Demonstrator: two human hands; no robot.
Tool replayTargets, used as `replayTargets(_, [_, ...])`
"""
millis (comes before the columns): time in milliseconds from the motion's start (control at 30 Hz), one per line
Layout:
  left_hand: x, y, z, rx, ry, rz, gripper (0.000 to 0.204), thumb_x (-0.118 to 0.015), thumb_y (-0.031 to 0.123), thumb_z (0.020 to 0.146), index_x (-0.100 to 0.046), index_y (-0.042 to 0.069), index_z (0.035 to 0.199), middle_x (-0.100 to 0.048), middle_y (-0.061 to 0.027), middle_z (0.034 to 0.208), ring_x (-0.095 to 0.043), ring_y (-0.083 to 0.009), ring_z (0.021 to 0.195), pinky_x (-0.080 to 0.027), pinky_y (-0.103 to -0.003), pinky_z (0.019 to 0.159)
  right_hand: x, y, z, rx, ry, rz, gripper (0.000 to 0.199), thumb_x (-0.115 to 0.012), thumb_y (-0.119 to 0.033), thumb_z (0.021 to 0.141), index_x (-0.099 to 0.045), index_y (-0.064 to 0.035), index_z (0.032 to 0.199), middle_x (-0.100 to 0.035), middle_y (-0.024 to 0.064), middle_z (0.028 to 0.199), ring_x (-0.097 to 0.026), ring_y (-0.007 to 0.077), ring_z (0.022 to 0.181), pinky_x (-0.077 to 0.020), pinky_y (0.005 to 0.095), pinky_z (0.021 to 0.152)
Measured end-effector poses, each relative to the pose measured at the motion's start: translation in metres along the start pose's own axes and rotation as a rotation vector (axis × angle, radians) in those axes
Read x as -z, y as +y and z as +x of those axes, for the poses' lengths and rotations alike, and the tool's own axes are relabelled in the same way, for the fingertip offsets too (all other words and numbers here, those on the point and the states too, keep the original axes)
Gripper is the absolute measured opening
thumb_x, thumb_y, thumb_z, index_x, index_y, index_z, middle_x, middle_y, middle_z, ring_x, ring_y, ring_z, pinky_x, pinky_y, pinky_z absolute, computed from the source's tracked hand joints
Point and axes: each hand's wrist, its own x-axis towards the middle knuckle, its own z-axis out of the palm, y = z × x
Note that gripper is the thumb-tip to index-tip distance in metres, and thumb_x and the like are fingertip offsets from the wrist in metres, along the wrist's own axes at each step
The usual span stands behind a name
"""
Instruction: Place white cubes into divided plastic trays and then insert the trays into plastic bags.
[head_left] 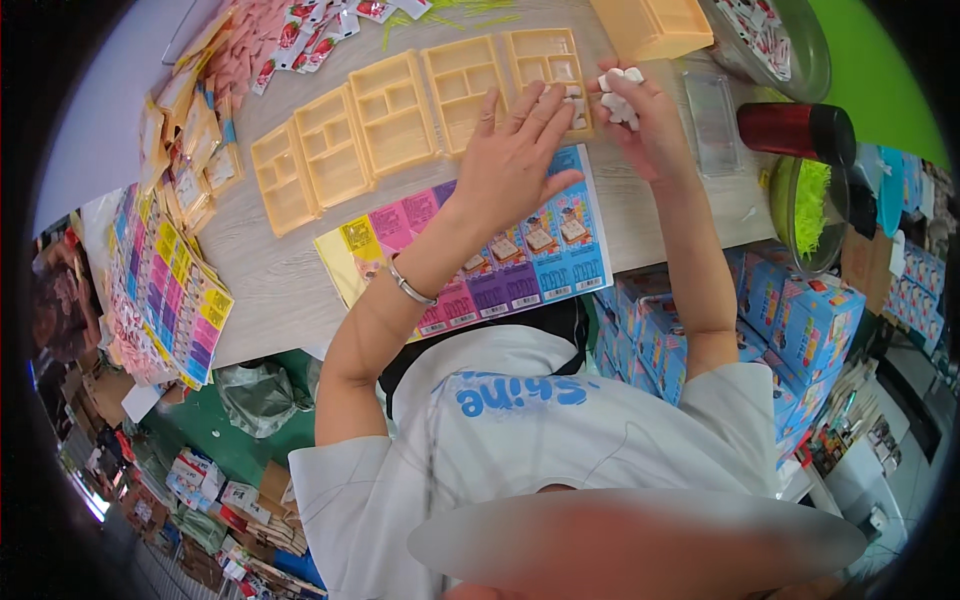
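Overhead, at a cluttered desk (270,290): left hand (515,150) laid flat, fingers spread and holding nothing, pressing partly on a colourful printed sheet (500,265) and partly on the near edge of the rightmost yellow tray (545,60). Right hand (640,115) just beside it, curled tight around a cluster of small white pieces (618,95), some poking out above the knuckles. Tray sitting directly ahead of both hands, away from the body, at the right end of a row of four yellow compartment trays (390,115) running left and slightly toward the body; long axis of that row slanting across the desk. White pieces touching or nearly over the right corner of the end tray, so right hand the nearer one to its compartments, left hand steadying at the front. Another yellow tray (650,25) farther back, a clear plastic box (712,120) to the right, then a red cylinder (795,130) and a bowl of green shreds (810,205). Packets and snack sachets (290,40) heaped at far left, stacks of printed sheets (175,290) along the left edge, blue boxes (800,320) below the desk at right.
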Motion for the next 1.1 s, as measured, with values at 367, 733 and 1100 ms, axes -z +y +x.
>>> replayTargets(367, [0.018, -0.020, -0.025, 0.224, 0.251, -0.226, 0.060, -0.068, 0.038, 0.093, -0.055, 0.004, 0.141, -0.054, -0.0167, 0.147, -0.044, -0.0336, 0.143, -0.028, -0.055, 0.120, -0.012, 0.015, -0.002, 0.647, -0.250, -1.340, 0.034, -0.078, -0.012, 0.087, -0.065, -0.0053, 0.118, -0.066, 0.0095, 0.100, -0.067, 0.0236, 0.086, -0.0551, 0.0348, 0.074])
replayTargets(733, [0.010, -0.028, -0.007, 0.037, 0.229, -0.171, 0.039, -0.069, 0.017, 0.090, -0.065, 0.012, 0.128, -0.064, -0.0046, 0.133, -0.058, -0.0248, 0.128, -0.037, -0.050, 0.115, 0.012, 0.019, -0.008, 0.468, 0.007, -0.727, 0.023, -0.071, -0.008, 0.092, -0.069, -0.0045, 0.115, -0.061, -0.0001, 0.081, -0.060, 0.0113, 0.078, -0.0478, 0.0252, 0.062])
replayTargets(1100, [0.006, -0.028, 0.029, -0.020, 0.266, -0.147, 0.010, -0.075, 0.019, 0.083, -0.075, 0.017, 0.093, -0.071, 0.0030, 0.090, -0.067, -0.0190, 0.088, -0.048, -0.037, 0.085, 0.002, 0.027, -0.021, 0.685, 0.050, -1.299, 0.012, -0.077, -0.009, 0.087, -0.075, -0.0043, 0.098, -0.065, 0.0046, 0.081, -0.062, 0.0151, 0.074, -0.0489, 0.0297, 0.066])
